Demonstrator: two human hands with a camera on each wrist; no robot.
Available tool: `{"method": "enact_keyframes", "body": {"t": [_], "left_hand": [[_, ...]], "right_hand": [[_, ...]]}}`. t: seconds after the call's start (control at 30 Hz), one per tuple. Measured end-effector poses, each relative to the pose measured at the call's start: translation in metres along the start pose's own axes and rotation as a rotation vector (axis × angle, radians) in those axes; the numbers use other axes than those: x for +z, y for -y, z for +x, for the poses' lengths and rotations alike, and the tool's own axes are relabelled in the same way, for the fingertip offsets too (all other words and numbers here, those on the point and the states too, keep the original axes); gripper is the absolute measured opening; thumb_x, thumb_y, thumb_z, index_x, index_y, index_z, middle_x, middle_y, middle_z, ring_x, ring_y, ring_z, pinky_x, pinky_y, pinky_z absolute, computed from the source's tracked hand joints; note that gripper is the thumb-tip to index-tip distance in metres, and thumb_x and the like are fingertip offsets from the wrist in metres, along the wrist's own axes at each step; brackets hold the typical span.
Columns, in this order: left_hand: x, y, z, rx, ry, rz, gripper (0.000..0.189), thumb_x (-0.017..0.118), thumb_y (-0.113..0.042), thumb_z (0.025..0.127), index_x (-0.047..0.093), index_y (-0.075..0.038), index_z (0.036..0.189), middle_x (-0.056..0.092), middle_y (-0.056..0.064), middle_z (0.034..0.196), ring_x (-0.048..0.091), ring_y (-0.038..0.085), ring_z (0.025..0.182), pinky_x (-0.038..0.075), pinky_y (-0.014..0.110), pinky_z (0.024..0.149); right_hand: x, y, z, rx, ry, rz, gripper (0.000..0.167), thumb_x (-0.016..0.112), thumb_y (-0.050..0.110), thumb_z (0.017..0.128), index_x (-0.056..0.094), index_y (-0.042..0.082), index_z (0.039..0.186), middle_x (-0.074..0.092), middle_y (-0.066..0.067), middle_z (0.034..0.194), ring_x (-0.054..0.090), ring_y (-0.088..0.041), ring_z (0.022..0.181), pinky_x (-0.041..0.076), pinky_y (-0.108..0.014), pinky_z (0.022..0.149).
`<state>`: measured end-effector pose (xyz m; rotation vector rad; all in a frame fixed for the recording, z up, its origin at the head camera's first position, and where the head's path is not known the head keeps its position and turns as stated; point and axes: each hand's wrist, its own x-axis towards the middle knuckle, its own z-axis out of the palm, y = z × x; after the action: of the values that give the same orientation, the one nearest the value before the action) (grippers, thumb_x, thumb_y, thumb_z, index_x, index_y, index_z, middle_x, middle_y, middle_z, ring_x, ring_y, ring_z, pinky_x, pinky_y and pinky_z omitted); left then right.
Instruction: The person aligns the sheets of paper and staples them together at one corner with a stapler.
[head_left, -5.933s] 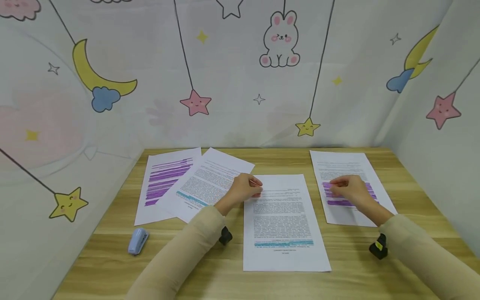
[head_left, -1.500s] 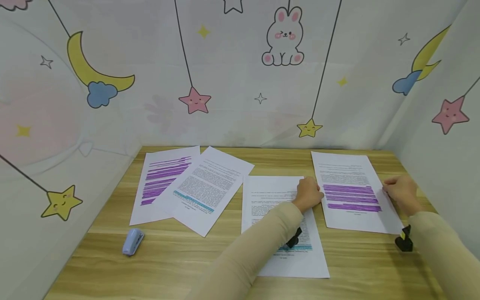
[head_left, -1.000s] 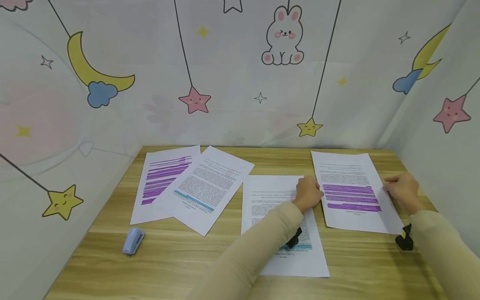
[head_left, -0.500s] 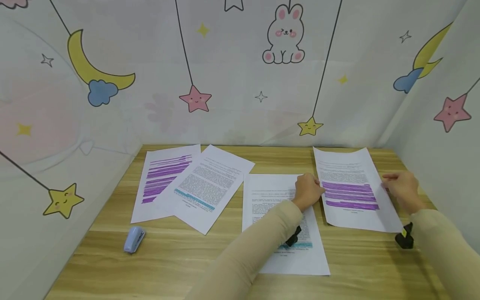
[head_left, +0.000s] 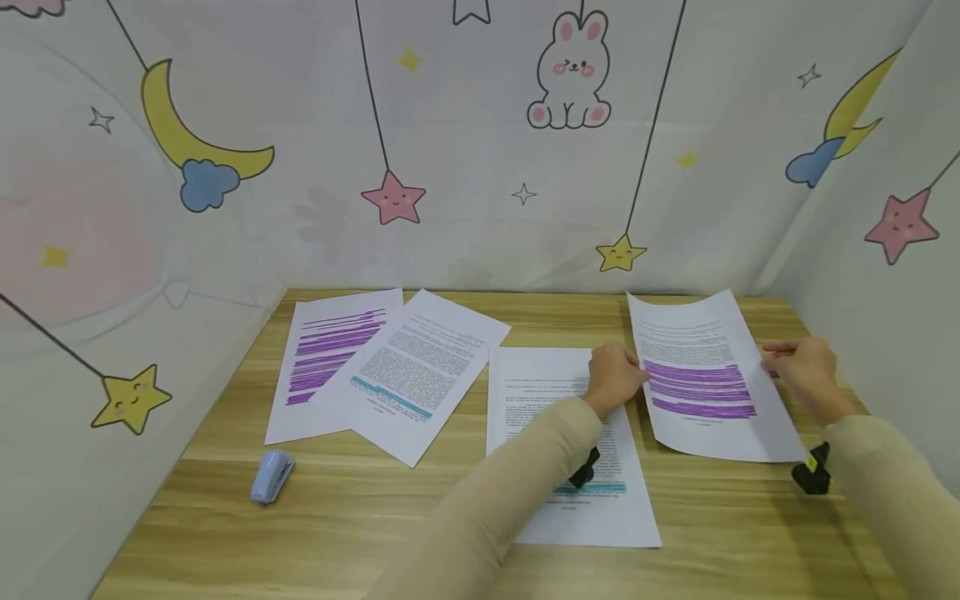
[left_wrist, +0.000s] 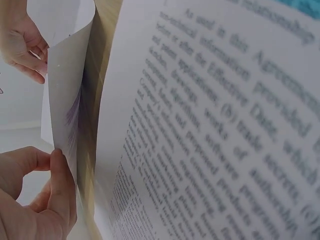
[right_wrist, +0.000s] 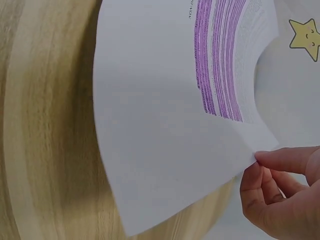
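Note:
A printed sheet of paper with purple highlighted lines [head_left: 701, 390] is held by both hands at the right of the table in the head view. My left hand [head_left: 613, 377] pinches its left edge between thumb and fingertip, as the left wrist view shows. On the opposite edge my right hand [head_left: 806, 375] pinches it too, thumb against index finger in the right wrist view. The sheet bows, its side edges lifted off the wood. Under my left forearm lies another printed sheet with a blue highlighted line [head_left: 551, 367], partly hidden by the sleeve.
At the left of the wooden table [head_left: 360, 517], a blue-highlighted sheet [head_left: 420, 367] overlaps a purple-highlighted sheet [head_left: 330, 358]. A small light-blue stapler [head_left: 272, 477] stands in front of them. A patterned curtain [head_left: 465, 150] hangs along the table's back edge.
Both hands have moved from above the papers to the right-hand sheet's two side edges and gripped them. Over the last second that sheet has risen slightly and curved.

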<state>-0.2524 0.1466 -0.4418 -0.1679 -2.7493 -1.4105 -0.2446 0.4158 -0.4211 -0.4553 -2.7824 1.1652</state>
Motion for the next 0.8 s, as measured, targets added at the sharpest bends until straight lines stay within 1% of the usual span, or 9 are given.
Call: {"method": "enact_keyframes", "body": {"t": [0.13, 0.23, 0.33, 0.4, 0.5, 0.6, 0.63, 0.77, 0.8], "left_hand": [[-0.002, 0.002, 0.001, 0.009, -0.002, 0.018, 0.012, 0.087, -0.012, 0.074, 0.076, -0.009, 0.075, 0.068, -0.005, 0.071, 0.059, 0.009, 0.069, 0.047, 0.019, 0.064], [-0.005, 0.001, -0.001, 0.010, 0.004, 0.008, 0.012, 0.087, -0.012, 0.074, 0.076, -0.009, 0.074, 0.068, -0.005, 0.071, 0.058, 0.009, 0.068, 0.047, 0.020, 0.064], [-0.012, -0.002, -0.004, 0.003, 0.020, -0.013, 0.011, 0.086, -0.010, 0.075, 0.075, -0.008, 0.074, 0.067, -0.005, 0.071, 0.057, 0.008, 0.067, 0.048, 0.020, 0.064], [-0.016, -0.003, -0.006, 0.006, 0.030, -0.022, 0.011, 0.086, -0.010, 0.076, 0.076, -0.007, 0.076, 0.068, -0.004, 0.072, 0.058, 0.008, 0.068, 0.048, 0.019, 0.064], [-0.022, -0.003, -0.007, 0.011, 0.038, -0.035, 0.011, 0.085, -0.009, 0.076, 0.076, -0.004, 0.080, 0.069, -0.002, 0.075, 0.059, 0.009, 0.068, 0.048, 0.019, 0.063], [-0.026, -0.001, -0.007, 0.020, 0.043, -0.055, 0.012, 0.084, -0.009, 0.077, 0.076, -0.002, 0.084, 0.070, 0.000, 0.077, 0.059, 0.009, 0.068, 0.047, 0.018, 0.061], [-0.028, 0.000, -0.007, 0.019, 0.044, -0.067, 0.012, 0.084, -0.008, 0.078, 0.076, -0.002, 0.084, 0.070, 0.001, 0.076, 0.059, 0.009, 0.067, 0.047, 0.017, 0.060], [-0.032, 0.005, -0.006, 0.012, 0.062, -0.124, 0.013, 0.083, -0.007, 0.079, 0.075, 0.000, 0.087, 0.069, 0.001, 0.072, 0.057, 0.005, 0.059, 0.045, 0.015, 0.054], [-0.034, 0.006, -0.007, 0.008, 0.070, -0.140, 0.013, 0.082, -0.007, 0.080, 0.074, 0.000, 0.088, 0.069, 0.001, 0.071, 0.057, 0.005, 0.057, 0.045, 0.015, 0.053]], "right_hand": [[0.001, 0.001, -0.002, 0.005, 0.010, -0.013, 0.034, 0.063, -0.004, 0.091, 0.057, -0.022, 0.120, 0.062, -0.034, 0.104, 0.067, -0.016, 0.067, 0.055, -0.020, 0.054], [0.002, 0.004, -0.005, 0.014, 0.010, -0.031, 0.034, 0.063, -0.003, 0.092, 0.058, -0.020, 0.120, 0.060, -0.037, 0.112, 0.068, -0.018, 0.070, 0.054, -0.019, 0.055], [0.004, 0.007, -0.006, 0.021, 0.004, -0.033, 0.033, 0.064, -0.003, 0.092, 0.058, -0.019, 0.120, 0.059, -0.038, 0.115, 0.068, -0.020, 0.072, 0.054, -0.019, 0.055], [0.004, 0.008, -0.006, 0.020, 0.005, -0.025, 0.033, 0.065, -0.003, 0.091, 0.059, -0.019, 0.119, 0.059, -0.038, 0.113, 0.068, -0.022, 0.073, 0.054, -0.019, 0.055], [0.005, 0.010, -0.004, 0.024, 0.000, -0.007, 0.030, 0.066, -0.003, 0.090, 0.062, -0.018, 0.115, 0.062, -0.035, 0.107, 0.068, -0.022, 0.070, 0.055, -0.023, 0.054], [0.006, 0.013, -0.002, 0.030, -0.018, 0.007, 0.027, 0.067, -0.004, 0.088, 0.064, -0.017, 0.111, 0.066, -0.030, 0.099, 0.067, -0.019, 0.065, 0.058, -0.031, 0.056], [0.006, 0.013, -0.002, 0.027, -0.018, 0.009, 0.027, 0.068, -0.005, 0.088, 0.064, -0.017, 0.111, 0.066, -0.029, 0.097, 0.066, -0.018, 0.064, 0.058, -0.032, 0.057], [0.004, 0.017, -0.006, -0.013, 0.001, 0.005, 0.031, 0.068, -0.005, 0.087, 0.062, -0.019, 0.114, 0.068, -0.026, 0.093, 0.065, -0.011, 0.061, 0.058, -0.028, 0.058], [0.004, 0.018, -0.007, -0.020, 0.014, 0.004, 0.033, 0.067, -0.005, 0.088, 0.061, -0.020, 0.116, 0.068, -0.028, 0.095, 0.065, -0.011, 0.062, 0.058, -0.025, 0.058]]}}
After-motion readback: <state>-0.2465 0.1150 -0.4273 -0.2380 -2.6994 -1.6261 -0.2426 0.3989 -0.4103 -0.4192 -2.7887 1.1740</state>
